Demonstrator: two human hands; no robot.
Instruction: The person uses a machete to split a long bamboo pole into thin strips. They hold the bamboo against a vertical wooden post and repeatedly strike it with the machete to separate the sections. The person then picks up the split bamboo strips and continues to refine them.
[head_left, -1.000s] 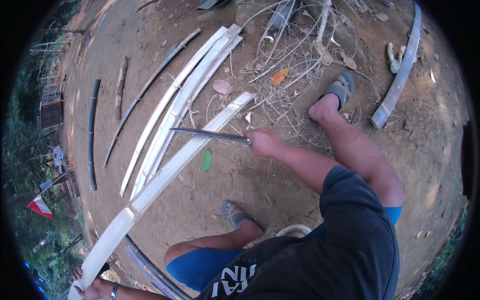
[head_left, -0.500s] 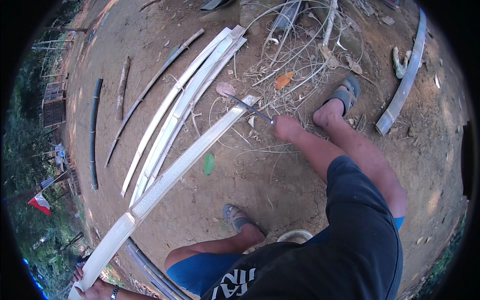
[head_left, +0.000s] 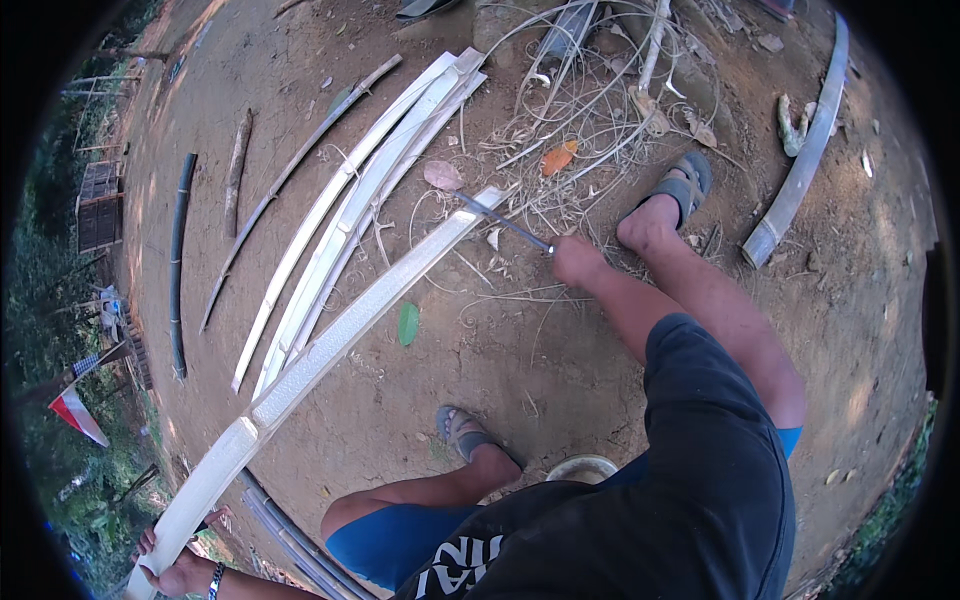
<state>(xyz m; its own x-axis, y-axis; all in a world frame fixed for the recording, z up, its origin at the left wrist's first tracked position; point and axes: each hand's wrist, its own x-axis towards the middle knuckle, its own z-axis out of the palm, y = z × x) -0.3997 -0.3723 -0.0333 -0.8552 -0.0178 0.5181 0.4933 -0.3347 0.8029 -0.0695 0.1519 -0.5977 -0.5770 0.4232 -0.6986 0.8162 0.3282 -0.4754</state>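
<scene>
A long pale split-bamboo strip (head_left: 330,345) runs slantwise from the lower left to the upper middle, its hollow inner side facing up. My left hand (head_left: 172,568) is closed around its near end at the lower left. In my right hand (head_left: 577,261) is a knife (head_left: 515,228), gripped by its handle, which my fingers hide. The thin dark blade lies across the strip close to its far end and points up and left. Whether the edge bites into the bamboo cannot be made out.
Several split-bamboo pieces (head_left: 345,225) lie on the dirt beyond the strip. Tangled shavings (head_left: 590,130) surround my right foot (head_left: 655,220). A curved bamboo length (head_left: 800,180) rests at far right, dark poles (head_left: 290,530) at lower left. A pale round rim (head_left: 583,467) shows beside my body.
The knife has drawn back slightly to the right across the strip. The strip's far end has shifted a little left. My left hand keeps its grip, and the whole view has drifted slightly.
</scene>
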